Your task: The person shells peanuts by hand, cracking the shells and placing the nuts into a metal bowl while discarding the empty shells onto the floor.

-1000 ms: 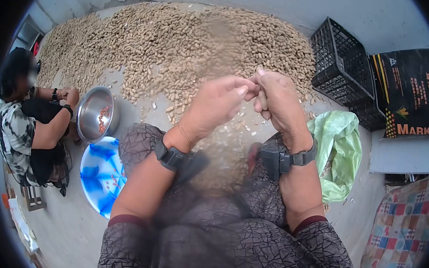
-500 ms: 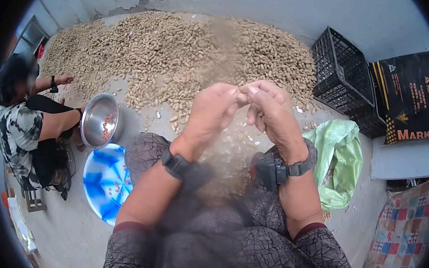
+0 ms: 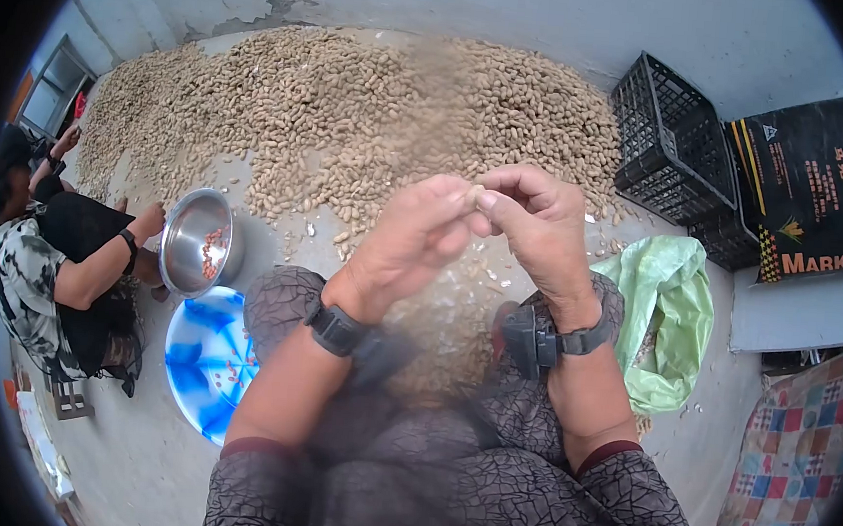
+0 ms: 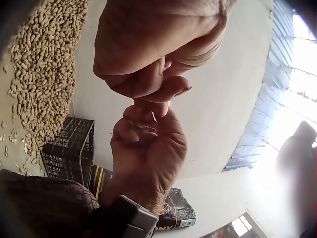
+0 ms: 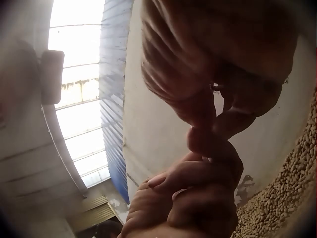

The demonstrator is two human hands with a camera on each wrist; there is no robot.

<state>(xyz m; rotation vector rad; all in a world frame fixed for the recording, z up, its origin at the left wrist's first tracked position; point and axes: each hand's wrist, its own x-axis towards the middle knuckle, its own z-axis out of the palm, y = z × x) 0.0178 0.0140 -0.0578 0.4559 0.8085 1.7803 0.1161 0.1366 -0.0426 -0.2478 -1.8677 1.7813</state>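
Both hands meet at the fingertips over the lap in the head view. A small pale peanut [image 3: 478, 190] shows between them, mostly covered by fingers. My left hand [image 3: 398, 242] pinches it from the left, thumb uppermost. From the other side my right hand [image 3: 543, 228] holds it between thumb and bent forefinger. The left wrist view has the left hand [image 4: 158, 49] above the right hand [image 4: 148, 148], their fingers touching. In the right wrist view the right hand [image 5: 213, 64] is a dark shape over the left hand [image 5: 193, 198], and fingers hide the peanut.
A wide heap of unshelled peanuts [image 3: 334, 110] lies along the wall. Black crates [image 3: 674, 149] and an open green sack [image 3: 667, 319] stand right. Left are a steel basin [image 3: 191, 247] and blue-white basin [image 3: 186, 349] with red kernels, beside another seated person [image 3: 50, 257].
My hands stay together while their fingers shift around the peanut; the right forefinger now arches higher. The other person's near hand has come to the steel basin, the far one toward the heap's left end.
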